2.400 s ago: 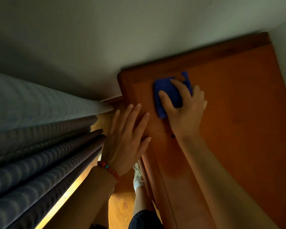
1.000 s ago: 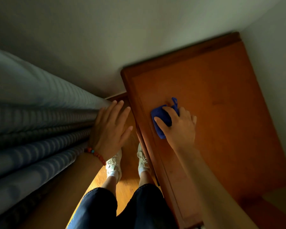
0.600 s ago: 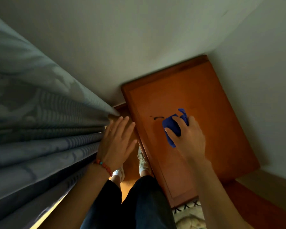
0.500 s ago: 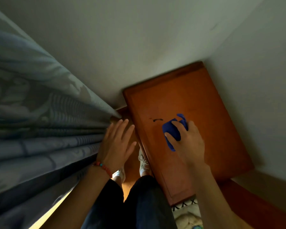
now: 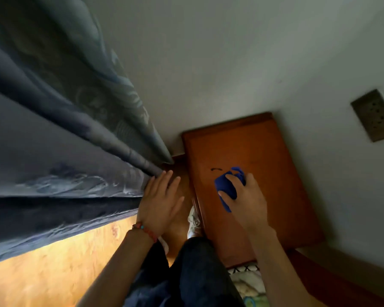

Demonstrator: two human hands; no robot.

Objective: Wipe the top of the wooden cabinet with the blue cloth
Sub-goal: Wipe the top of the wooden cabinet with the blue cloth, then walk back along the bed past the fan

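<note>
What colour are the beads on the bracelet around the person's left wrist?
Mostly reddish-brown beads with one turquoise bead, on the beaded bracelet at the left hand; the head view shows it.

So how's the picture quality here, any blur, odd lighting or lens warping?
Head view: dim overall, with warm light only on the wooden floor under the curtain. The wide lens splays the walls and curtain folds outward. Fabric edges are slightly smeared. The right hand, blue cloth and cabinet top read clearly, as does a small dark mark.
</note>
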